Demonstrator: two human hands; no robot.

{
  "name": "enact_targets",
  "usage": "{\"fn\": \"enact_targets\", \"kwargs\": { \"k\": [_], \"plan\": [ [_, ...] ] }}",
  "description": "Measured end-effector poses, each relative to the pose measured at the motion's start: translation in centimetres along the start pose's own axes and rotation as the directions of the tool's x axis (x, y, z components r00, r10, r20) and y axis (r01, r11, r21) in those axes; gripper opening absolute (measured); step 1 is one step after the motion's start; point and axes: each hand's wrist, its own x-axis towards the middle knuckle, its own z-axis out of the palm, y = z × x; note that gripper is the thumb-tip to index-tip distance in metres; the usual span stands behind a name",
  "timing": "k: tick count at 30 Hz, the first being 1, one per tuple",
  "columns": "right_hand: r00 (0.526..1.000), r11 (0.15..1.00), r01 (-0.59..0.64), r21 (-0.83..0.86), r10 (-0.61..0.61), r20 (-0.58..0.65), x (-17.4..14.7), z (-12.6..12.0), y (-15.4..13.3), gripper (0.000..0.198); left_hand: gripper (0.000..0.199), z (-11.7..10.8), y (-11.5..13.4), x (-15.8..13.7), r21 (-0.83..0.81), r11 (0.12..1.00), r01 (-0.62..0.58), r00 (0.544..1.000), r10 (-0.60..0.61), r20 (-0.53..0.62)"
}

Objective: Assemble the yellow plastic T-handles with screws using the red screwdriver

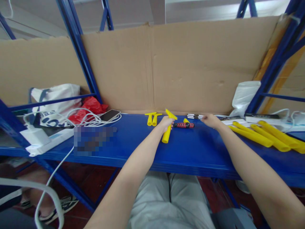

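My left hand (166, 123) is wrapped round the handle of a yellow T-shaped tool (166, 136), its crosspiece pointing up and away from me. Just right of it lies a red-and-black screwdriver handle (184, 125), with a small yellow piece (186, 121) behind. Farther right, my right hand (211, 121) is closed, fingertips pinched at the right end of several thin white-and-black rods (194, 116). What sits between those fingertips is too small to make out. Two more yellow T-shaped tools (152, 119) stand near the cardboard, left of my left hand.
Several yellow tubes (269, 136) lie on the blue shelf (190, 152) at right, by a white plastic bag (245, 95). At left are a phone (110, 116), coiled white cables (83, 119), a red bag (91, 108) and a power strip (51, 141). Cardboard (181, 70) closes the back.
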Motion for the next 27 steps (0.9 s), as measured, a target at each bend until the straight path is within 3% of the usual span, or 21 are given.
{"fn": "enact_targets", "kwargs": {
  "k": [3,9,13,20,23,27],
  "plan": [
    [0.999,0.994,-0.017,-0.105,0.013,-0.039,1.1,0.9,1.9,0.032,0.008,0.1,0.0,0.0,0.036,0.999,-0.001,1.0,0.003,-0.03],
    [0.998,0.971,-0.031,-0.238,0.044,0.05,2.3,2.8,3.9,0.047,0.023,0.5,0.1,-0.2,0.135,0.989,-0.054,0.996,0.063,-0.067],
    [0.999,0.978,-0.01,-0.21,0.019,0.037,2.5,3.3,4.0,0.046,0.032,1.1,0.0,-0.4,0.229,0.969,-0.093,0.995,0.101,-0.02],
    [0.993,0.987,-0.09,-0.135,0.099,0.06,1.5,3.2,3.0,0.043,0.055,1.9,-0.2,-1.0,0.359,0.913,-0.193,0.981,0.169,0.099],
    [0.995,0.989,-0.082,-0.122,0.089,0.047,1.2,3.0,2.5,0.04,0.058,1.6,-0.4,-0.8,0.45,0.84,-0.302,0.953,0.277,0.122],
    [0.998,0.993,-0.055,-0.107,0.058,0.025,1.2,2.6,2.3,0.034,0.053,1.1,-1.0,-0.5,0.616,0.65,-0.446,0.874,0.465,0.143]
  ]
}}
